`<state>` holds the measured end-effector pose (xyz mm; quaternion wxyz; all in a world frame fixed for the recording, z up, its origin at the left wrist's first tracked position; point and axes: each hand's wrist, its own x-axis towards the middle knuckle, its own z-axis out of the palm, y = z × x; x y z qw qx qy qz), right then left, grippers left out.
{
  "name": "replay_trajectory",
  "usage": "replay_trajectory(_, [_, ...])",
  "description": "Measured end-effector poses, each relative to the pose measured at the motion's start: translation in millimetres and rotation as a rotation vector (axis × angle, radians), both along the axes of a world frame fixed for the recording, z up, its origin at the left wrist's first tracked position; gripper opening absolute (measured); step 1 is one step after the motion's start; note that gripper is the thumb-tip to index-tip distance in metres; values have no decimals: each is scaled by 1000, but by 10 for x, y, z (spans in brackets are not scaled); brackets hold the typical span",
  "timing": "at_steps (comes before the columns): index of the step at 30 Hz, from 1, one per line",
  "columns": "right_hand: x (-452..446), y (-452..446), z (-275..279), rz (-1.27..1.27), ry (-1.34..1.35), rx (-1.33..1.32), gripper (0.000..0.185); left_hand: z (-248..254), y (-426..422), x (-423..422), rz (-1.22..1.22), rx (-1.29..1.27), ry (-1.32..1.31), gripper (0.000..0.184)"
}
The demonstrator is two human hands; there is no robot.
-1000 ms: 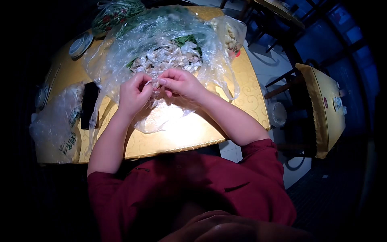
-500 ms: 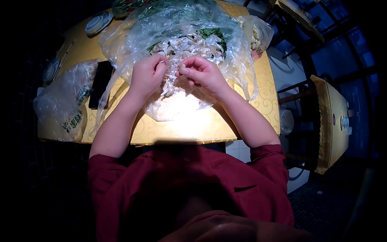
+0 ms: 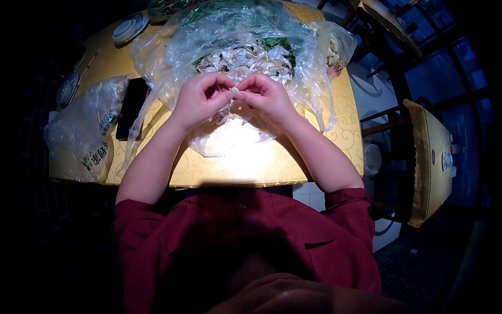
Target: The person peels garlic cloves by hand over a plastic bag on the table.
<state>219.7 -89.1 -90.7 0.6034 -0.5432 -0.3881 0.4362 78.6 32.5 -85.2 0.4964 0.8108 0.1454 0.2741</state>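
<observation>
A small pale garlic clove [image 3: 235,91] is pinched between the fingertips of my left hand [image 3: 205,98] and my right hand [image 3: 265,97], which meet at it. Just beyond my hands, a heap of whitish papery garlic skins [image 3: 248,62] lies on a big clear plastic bag [image 3: 180,52]. Green leaves [image 3: 277,44] show beside the heap. Below my hands, part of the plastic lies under a bright patch of light. At the right, a smaller clear bag [image 3: 334,44] holds several pale cloves.
The yellow patterned tablecloth [image 3: 345,110] covers the table. At the left are a plastic bag with green print [image 3: 83,131], a dark phone-like object [image 3: 130,109], chopsticks [image 3: 88,68] and stacked dishes [image 3: 125,31]. Another table [image 3: 436,159] stands at the right.
The view has shifted, so the table appears further right. My hands were apart half a second ago, with the clove in my right fingers; now their fingertips meet at it.
</observation>
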Motion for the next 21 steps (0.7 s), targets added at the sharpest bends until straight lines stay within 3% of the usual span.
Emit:
replay_trajectory(2, [0, 2, 1, -22, -92, -3, 14, -36, 6, -4, -23, -38, 5, 14])
replay_trajectory(9, [14, -3, 9, 0, -5, -12, 15, 11, -3, -31, -121, -406, 61, 9])
replay_trajectory(21, [30, 7, -18, 2, -73, -1, 16, 12, -10, -26, -118, -461, 36, 9])
